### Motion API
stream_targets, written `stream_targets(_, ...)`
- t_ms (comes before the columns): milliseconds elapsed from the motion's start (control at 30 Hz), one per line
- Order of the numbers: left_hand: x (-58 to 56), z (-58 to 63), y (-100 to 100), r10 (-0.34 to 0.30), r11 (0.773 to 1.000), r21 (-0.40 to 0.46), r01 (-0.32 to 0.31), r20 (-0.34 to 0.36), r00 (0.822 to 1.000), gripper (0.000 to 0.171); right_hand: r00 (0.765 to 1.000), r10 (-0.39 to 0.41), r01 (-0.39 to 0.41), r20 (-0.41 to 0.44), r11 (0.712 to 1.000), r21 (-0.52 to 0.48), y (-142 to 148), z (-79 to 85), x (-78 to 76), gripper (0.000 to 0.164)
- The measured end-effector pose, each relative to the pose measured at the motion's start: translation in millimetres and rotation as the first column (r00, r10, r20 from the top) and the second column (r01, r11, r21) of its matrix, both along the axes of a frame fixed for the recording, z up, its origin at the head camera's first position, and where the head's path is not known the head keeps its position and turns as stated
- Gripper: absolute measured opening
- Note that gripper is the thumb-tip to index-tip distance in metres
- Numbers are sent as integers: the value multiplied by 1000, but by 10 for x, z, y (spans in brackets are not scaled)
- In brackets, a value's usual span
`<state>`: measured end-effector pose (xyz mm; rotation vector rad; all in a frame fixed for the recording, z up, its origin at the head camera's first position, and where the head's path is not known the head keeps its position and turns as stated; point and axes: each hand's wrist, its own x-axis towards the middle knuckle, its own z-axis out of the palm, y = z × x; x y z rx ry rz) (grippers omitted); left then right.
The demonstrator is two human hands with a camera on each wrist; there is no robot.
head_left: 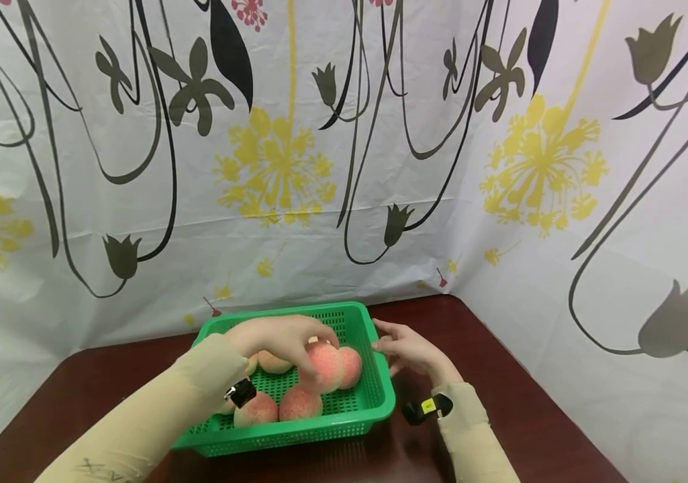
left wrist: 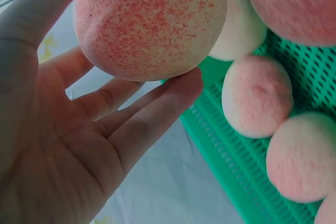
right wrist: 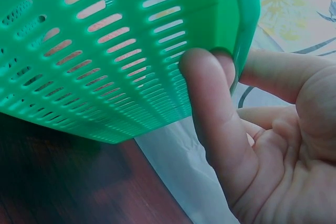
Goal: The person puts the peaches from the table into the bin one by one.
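Observation:
My left hand (head_left: pixel 283 337) reaches over a green plastic basket (head_left: pixel 352 421) and holds a pink-and-cream peach (head_left: pixel 323 365) between thumb and fingers. In the left wrist view this speckled peach (left wrist: pixel 152 22) rests against the fingertips, the thumb partly cut off at the top. More peaches lie inside the basket, among them one beside the held peach (head_left: pixel 351 367) and two along the front (head_left: pixel 300 402). At the basket's right side, my right hand (head_left: pixel 410 349) pinches the rim. Up close, its thumb (right wrist: pixel 210 98) presses the slotted outer wall while a fingertip curls over the edge.
The basket stands on a dark red-brown table (head_left: pixel 434 315). Behind and to the right hangs a white sheet (head_left: pixel 331 268) printed with flowers. Dark wrist cameras are strapped over both sleeves, and the left forearm crosses the basket's left part.

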<state>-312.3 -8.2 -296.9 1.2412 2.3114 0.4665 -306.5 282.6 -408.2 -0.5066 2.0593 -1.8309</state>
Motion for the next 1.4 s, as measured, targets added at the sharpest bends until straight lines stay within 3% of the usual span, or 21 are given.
stream_targets(200,9,-86,171,-16,1000,-6,16,-2,1000,57,1000,14,-13,4,1000,-18,-19,10,-11,68)
stream_targets(600,62,-289,372,-72,997,0,72,-102,992,50,1000,9,-9,0,1000,-4,-34,5,10,67)
stream_targets(867,70,-414,453,-97,995,-36,91,-227,969,46,1000,13,-13,1,1000,-6,-8,6,-5,70)
stream_targets(1200,197,-347,513,-115,992,-76,99,-252,961,29,1000,14,-14,-10,1000,0,8,2,-17,68)
stream_targets(1400,243,-349,556,-130,987,-133,95,-288,949,30,1000,7,-7,-16,1000,11,11,-1,-16,68)
